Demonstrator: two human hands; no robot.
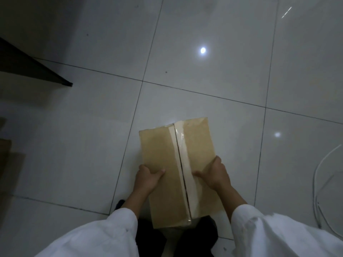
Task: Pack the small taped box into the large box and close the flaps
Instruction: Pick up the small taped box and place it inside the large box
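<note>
A brown cardboard box (163, 149) with clear tape along its top seam is held over the white tiled floor, low in the middle of the head view. My left hand (147, 178) grips its left side with the thumb on top. My right hand (215, 174) holds the right side, thumb near the taped seam. Both top flaps lie closed. Another brown cardboard piece (9, 160) shows at the left edge, dim and mostly cut off; I cannot tell whether it is the large box.
A dark table corner (46, 71) juts in at the upper left. A white cable (319, 182) curls on the floor at the right edge. My dark trousers and a shoe (119, 204) are below the box. Glossy tiles (204, 71) stretch ahead.
</note>
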